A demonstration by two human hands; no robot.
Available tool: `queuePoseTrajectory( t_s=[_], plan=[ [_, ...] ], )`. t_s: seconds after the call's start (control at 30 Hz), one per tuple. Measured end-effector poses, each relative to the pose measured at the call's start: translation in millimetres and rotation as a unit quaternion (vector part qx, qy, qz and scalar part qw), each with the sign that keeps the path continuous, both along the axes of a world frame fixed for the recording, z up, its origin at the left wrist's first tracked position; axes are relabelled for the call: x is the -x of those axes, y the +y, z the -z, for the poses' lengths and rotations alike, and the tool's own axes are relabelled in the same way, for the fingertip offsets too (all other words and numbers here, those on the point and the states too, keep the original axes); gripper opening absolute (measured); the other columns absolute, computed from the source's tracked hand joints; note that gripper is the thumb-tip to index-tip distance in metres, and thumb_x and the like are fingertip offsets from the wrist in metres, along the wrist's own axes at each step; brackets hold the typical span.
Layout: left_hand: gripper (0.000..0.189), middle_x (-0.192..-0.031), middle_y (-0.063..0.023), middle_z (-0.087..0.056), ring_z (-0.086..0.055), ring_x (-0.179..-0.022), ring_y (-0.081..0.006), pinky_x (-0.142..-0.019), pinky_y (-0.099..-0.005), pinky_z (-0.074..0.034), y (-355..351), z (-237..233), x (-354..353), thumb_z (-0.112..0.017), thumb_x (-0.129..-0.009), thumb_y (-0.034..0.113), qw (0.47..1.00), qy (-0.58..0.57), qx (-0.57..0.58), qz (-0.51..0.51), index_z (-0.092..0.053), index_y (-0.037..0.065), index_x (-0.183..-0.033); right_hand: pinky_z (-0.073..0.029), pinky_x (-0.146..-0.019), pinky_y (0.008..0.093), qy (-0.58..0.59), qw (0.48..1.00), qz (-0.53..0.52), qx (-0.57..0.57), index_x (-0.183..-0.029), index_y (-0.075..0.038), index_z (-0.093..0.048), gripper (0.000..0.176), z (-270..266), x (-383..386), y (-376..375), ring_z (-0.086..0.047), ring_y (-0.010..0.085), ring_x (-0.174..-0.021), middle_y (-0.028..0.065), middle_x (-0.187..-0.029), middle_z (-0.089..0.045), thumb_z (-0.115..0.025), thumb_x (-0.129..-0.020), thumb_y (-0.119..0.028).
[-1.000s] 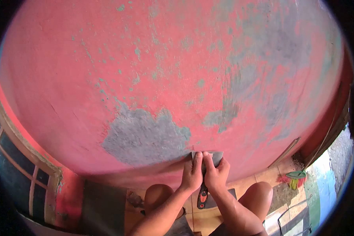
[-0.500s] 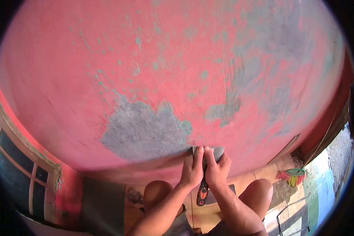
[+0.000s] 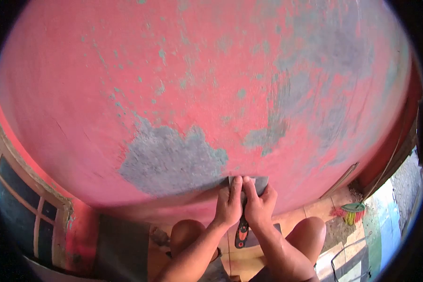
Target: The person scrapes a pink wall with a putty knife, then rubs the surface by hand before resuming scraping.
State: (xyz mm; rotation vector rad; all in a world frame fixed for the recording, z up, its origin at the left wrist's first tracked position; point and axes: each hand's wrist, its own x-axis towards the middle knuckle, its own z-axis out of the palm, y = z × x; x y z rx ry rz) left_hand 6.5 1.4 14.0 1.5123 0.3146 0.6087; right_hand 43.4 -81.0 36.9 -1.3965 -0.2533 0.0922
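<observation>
A wide-bladed scraper (image 3: 262,182) is held in both hands, its blade edge against the lower part of a pink painted wall (image 3: 211,70). My left hand (image 3: 229,207) is closed around its left side, thumb pressed on the blade. From the right, my right hand (image 3: 260,204) grips it in the same way, the two thumbs side by side. Below the hands hangs the scraper's black and orange handle (image 3: 241,235). Just left of the blade lies a large grey patch of bare wall (image 3: 171,160). The fingers behind the blade are hidden.
Grey and green worn areas (image 3: 333,51) spread over the wall's upper right. A window frame (image 3: 40,207) stands at the left. At the right are a colourful broom head (image 3: 351,212) and a dark cable (image 3: 334,265) on the tiled floor (image 3: 296,215). My bent knees flank my arms.
The view has tilted up slightly, so the wall's marks appear a little lower. Relative to them, the blade sits slightly higher. Both hands keep their grip on the scraper.
</observation>
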Motion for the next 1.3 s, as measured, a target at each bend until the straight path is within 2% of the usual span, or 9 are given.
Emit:
queuePoseTrajectory(
  t_s=[0.07, 0.17, 0.47, 0.57, 0.7, 0.97, 1.07, 1.23, 1.3],
  plan=[
    [0.051, -0.097, -0.0091, -0.072, -0.066, -0.094, -0.0162, -0.085, -0.0333, -0.051, 4, 11, 0, -0.04, -0.111, 0.038, 0.999, 0.038, -0.022, 0.0, -0.067, -0.006, -0.104, -0.049, -0.067, 0.0273, -0.011, 0.999, -0.004, 0.032, -0.094, 0.005, -0.069, 0.023, -3, -1, -2, -0.058, 0.0074, -0.076, 0.0007, -0.082, -0.068, -0.07, -0.095, -0.018],
    [0.052, -0.096, -0.0087, -0.072, -0.065, -0.091, -0.0155, -0.081, -0.0331, -0.051, 0, 6, -2, -0.04, -0.111, 0.038, 1.0, -0.03, -0.009, -0.002, -0.067, -0.006, -0.103, -0.049, -0.067, 0.0265, -0.007, 1.0, 0.0, -0.012, -0.093, 0.004, -0.069, 0.023, 6, -2, 3, -0.058, 0.0069, -0.075, 0.0004, -0.082, -0.068, -0.069, -0.096, -0.019],
    [0.052, -0.096, -0.0088, -0.072, -0.066, -0.095, -0.0159, -0.087, -0.0324, -0.051, 2, 4, -1, -0.039, -0.111, 0.037, 1.0, -0.011, -0.006, 0.01, -0.068, -0.006, -0.107, -0.05, -0.068, 0.0278, -0.033, 0.999, 0.017, -0.027, -0.092, 0.006, -0.068, 0.027, -5, -1, 6, -0.058, 0.0075, -0.075, 0.0027, -0.08, -0.069, -0.07, -0.095, -0.021],
    [0.051, -0.098, -0.0093, -0.072, -0.066, -0.096, -0.0165, -0.085, -0.0336, -0.051, 0, -18, -2, -0.039, -0.111, 0.036, 0.999, -0.049, -0.012, 0.005, -0.068, -0.005, -0.106, -0.051, -0.068, 0.0288, -0.032, 0.999, -0.001, -0.007, -0.092, 0.006, -0.068, 0.028, -17, -7, 2, -0.059, 0.0078, -0.075, 0.0038, -0.079, -0.07, -0.07, -0.095, -0.021],
    [0.053, -0.094, -0.0101, -0.072, -0.066, -0.093, -0.0176, -0.082, -0.0357, -0.051, 0, 3, -3, -0.038, -0.111, 0.037, 0.998, -0.045, -0.032, -0.01, -0.068, -0.005, -0.102, -0.051, -0.068, 0.0286, -0.022, 1.0, -0.008, 0.006, -0.092, 0.006, -0.069, 0.028, 6, -5, 1, -0.059, 0.0075, -0.075, 0.0046, -0.079, -0.071, -0.07, -0.095, -0.021],
    [0.052, -0.101, -0.0112, -0.073, -0.066, -0.098, -0.0172, -0.087, -0.0335, -0.051, 1, 0, 0, -0.039, -0.111, 0.037, 1.0, -0.013, -0.012, -0.004, -0.068, -0.006, -0.108, -0.051, -0.068, 0.0288, -0.012, 1.0, -0.011, -0.008, -0.093, 0.006, -0.069, 0.028, -3, -4, 0, -0.06, 0.0081, -0.075, 0.0049, -0.079, -0.071, -0.071, -0.095, -0.021],
    [0.051, -0.1, -0.0121, -0.073, -0.067, -0.096, -0.0179, -0.086, -0.0338, -0.051, 3, -3, -2, -0.039, -0.111, 0.036, 0.999, -0.035, -0.032, -0.009, -0.068, -0.006, -0.107, -0.051, -0.067, 0.0291, -0.023, 0.999, 0.009, -0.03, -0.091, 0.006, -0.069, 0.028, 7, -3, 8, -0.059, 0.0078, -0.074, 0.0045, -0.076, -0.069, -0.071, -0.094, -0.022],
    [0.051, -0.092, -0.0102, -0.071, -0.065, -0.09, -0.0165, -0.081, -0.0351, -0.051, 1, -14, 1, -0.04, -0.111, 0.035, 0.999, -0.023, -0.026, -0.006, -0.068, -0.006, -0.104, -0.05, -0.066, 0.028, -0.021, 0.999, -0.002, 0.039, -0.09, 0.005, -0.069, 0.025, -5, 1, -2, -0.059, 0.0075, -0.074, 0.0025, -0.078, -0.068, -0.07, -0.095, -0.02],
    [0.05, -0.089, -0.0088, -0.069, -0.063, -0.087, -0.0149, -0.076, -0.0343, -0.05, 4, 4, -1, -0.04, -0.11, 0.036, 0.999, -0.033, -0.036, -0.01, -0.067, -0.005, -0.102, -0.05, -0.066, 0.028, -0.034, 0.999, 0.003, 0.025, -0.09, 0.005, -0.069, 0.025, -2, -5, 4, -0.058, 0.0075, -0.074, 0.0024, -0.078, -0.068, -0.07, -0.095, -0.019]
  ],
)
